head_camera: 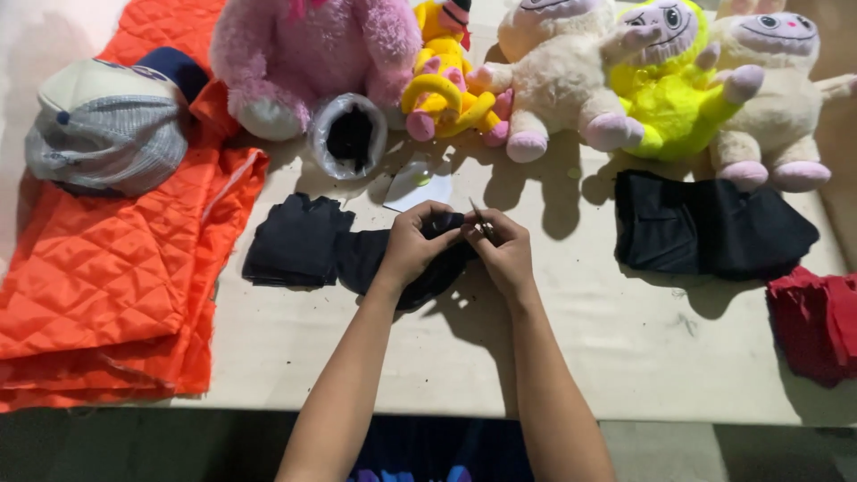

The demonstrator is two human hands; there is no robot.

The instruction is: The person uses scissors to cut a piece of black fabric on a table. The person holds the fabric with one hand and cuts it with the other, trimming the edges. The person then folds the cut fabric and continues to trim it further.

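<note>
My left hand (pixel 416 239) grips a piece of black fabric (pixel 370 259) at the middle of the pale table (pixel 625 348). My right hand (pixel 502 245) is closed on a thin metal tool, small scissors or a needle (pixel 478 217), whose tip points up just over the same fabric. Both hands meet at the fabric's upper edge. A folded stack of black cloth (pixel 295 241) lies right beside my left hand. A small white paper piece (pixel 420 185) lies just beyond my hands.
Several plush toys line the far edge: a pink one (pixel 303 54), a yellow one (pixel 442 85), cream ones (pixel 558 80), a yellow-bodied one (pixel 669 98). Orange quilted fabric (pixel 116 268) and a cap (pixel 107 125) lie left. A black cloth pile (pixel 705 223) and red fabric (pixel 817 321) lie right.
</note>
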